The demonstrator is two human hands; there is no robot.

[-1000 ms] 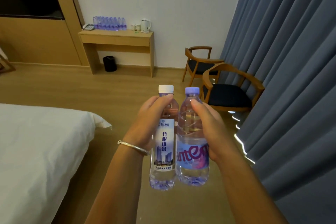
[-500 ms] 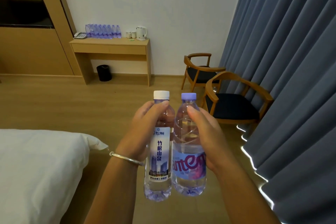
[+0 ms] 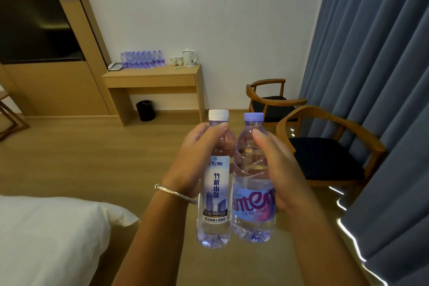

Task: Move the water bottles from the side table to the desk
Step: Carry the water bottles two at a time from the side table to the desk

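Two water bottles carried upright, side by side and touching, in mid-air over the floor, well short of the desk (image 3: 152,74) against the far wall. Left hand (image 3: 192,158) wrapped round the white-capped bottle (image 3: 217,195), fingers (image 3: 217,126) curled over its shoulder just below the cap. Right hand (image 3: 276,169) wrapped round the purple-capped bottle (image 3: 253,204), fingers closed on the upper body above the label.

Both apparently full, so likely moderately heavy for one hand each. Thin clear plastic: probably yielding under a hard squeeze, smooth and a little slippery where bare. Best held as now, at the waist or shoulder where the body narrows; caps too small for a sure carry. Not fragile, though liable to roll or topple if set down carelessly.

Count: two bottles in hand. On the far desk, a row of bottles (image 3: 142,59) at the left, roughly eight or more, too small and overlapped to count exactly. Also one telephone (image 3: 115,66), two cups (image 3: 176,61), one kettle (image 3: 189,57). Two armchairs (image 3: 325,153) on the right by the curtain.
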